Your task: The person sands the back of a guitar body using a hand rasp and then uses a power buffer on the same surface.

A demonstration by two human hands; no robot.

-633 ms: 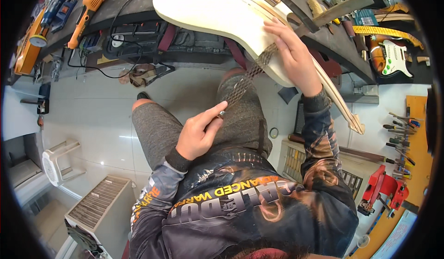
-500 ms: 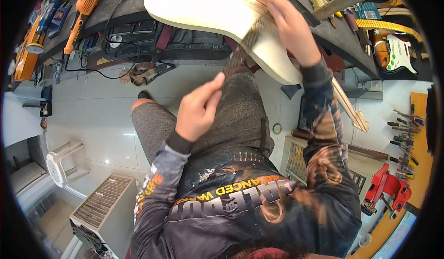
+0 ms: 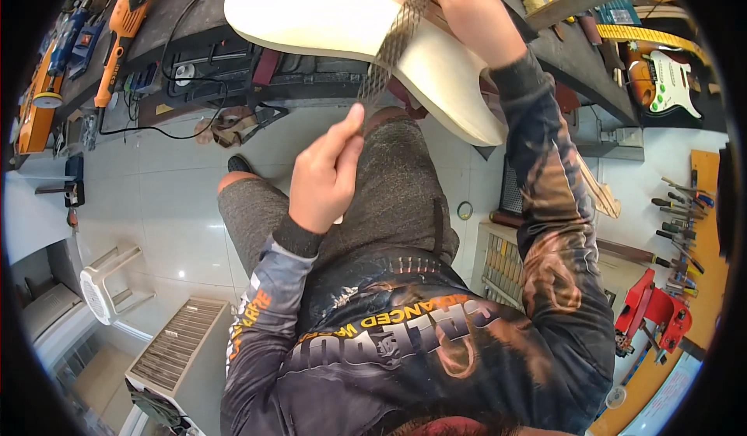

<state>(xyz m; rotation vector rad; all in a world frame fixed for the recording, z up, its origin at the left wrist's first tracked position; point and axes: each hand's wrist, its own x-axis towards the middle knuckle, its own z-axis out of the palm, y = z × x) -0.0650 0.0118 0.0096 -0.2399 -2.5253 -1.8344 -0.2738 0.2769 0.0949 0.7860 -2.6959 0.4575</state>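
A dark lattice-bladed rasp [image 3: 387,56] lies slantwise across the edge of a pale, unfinished guitar body [image 3: 311,12]. My left hand [image 3: 327,173] pinches the rasp's near end between thumb and fingers, above my thigh. At the far end, over the guitar body, my right hand [image 3: 476,17] grips the rasp, its fingertips partly cut off by the top of the picture. The blade crosses the inward curve beside one of the body's rounded horns. Whether its teeth touch the wood I cannot tell. The guitar's headstock [image 3: 603,198] shows beyond my right forearm.
The guitar body overhangs a dark workbench [image 3: 191,23]. An orange power tool [image 3: 128,27] with a black cord hangs at the left. A sunburst electric guitar [image 3: 661,86] lies at the right, above racked hand tools [image 3: 685,218] and a red vise [image 3: 650,311]. A white stool [image 3: 101,284] stands left.
Both hands have moved up and slightly left with the rasp, which now looks steeper and less blurred. The view has shifted a little as well.
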